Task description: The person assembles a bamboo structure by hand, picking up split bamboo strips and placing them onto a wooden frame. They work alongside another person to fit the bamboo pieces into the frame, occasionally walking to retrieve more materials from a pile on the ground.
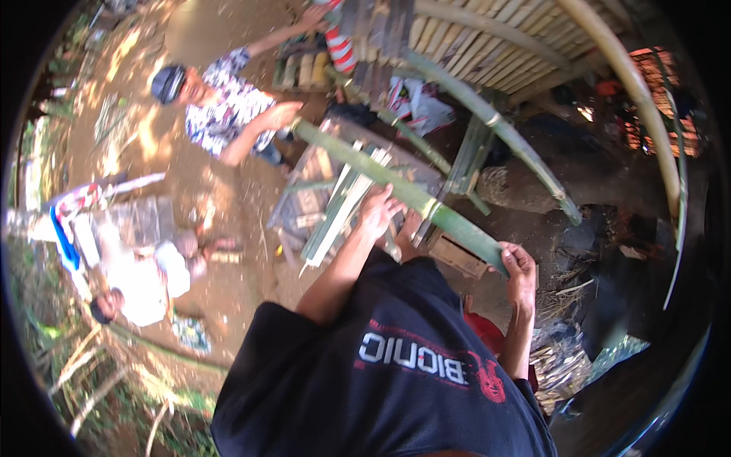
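A long green bamboo pole (396, 190) runs slantwise before me. My right hand (520, 273) is closed on its near right end, thumb on top. Close to the pole's middle is my left hand (376, 212), fingers stretched out and apart, seemingly against the pole's near side. A co-worker in a patterned shirt (228, 99) and dark cap has one hand (283, 116) at the pole's far left end; whether it grips there I cannot tell. Below the pole, split bamboo strips (339, 209) lie across a low surface (287, 206).
Another green bamboo pole (495, 122) slants on the far right, near a bamboo slat structure (487, 46). A white plastic bag (422, 107) lies behind my pole. A wooden box (457, 254) is by my feet. At left sits a person in white (137, 282).
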Motion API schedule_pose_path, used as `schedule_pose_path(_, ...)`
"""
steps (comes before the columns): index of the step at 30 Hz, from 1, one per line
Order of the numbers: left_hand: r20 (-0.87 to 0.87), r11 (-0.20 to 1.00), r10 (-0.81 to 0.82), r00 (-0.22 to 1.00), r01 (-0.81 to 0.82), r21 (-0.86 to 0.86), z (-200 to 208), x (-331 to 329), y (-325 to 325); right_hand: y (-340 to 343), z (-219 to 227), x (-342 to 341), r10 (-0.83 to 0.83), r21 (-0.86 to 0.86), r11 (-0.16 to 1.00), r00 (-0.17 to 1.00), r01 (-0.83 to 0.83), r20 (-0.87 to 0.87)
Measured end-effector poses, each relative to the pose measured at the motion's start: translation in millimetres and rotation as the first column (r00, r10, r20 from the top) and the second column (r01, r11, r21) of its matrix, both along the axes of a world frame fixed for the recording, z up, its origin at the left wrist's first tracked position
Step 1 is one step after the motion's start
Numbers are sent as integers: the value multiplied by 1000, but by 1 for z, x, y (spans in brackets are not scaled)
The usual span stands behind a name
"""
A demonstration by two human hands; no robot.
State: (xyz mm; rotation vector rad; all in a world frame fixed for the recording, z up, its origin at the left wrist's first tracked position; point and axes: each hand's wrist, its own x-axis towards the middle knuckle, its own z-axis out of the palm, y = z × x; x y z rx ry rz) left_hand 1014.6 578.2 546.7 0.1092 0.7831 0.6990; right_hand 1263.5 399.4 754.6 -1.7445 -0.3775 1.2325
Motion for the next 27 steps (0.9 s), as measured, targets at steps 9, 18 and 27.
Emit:
schedule_pose_path(9,-595,831,-392,701,548,98,38,12,13,32,107,-23,17,146,972,678,-182,735)
schedule_pose_path(18,-709,-217,-267,653,676,704,157,105,-28,42,149,-17,-68,321,877,568,-357,820)
schedule_pose_path(27,-575,-138,-508,641,599,789,204,153,-74,5,134,4,-140,302,947,703,-111,697)
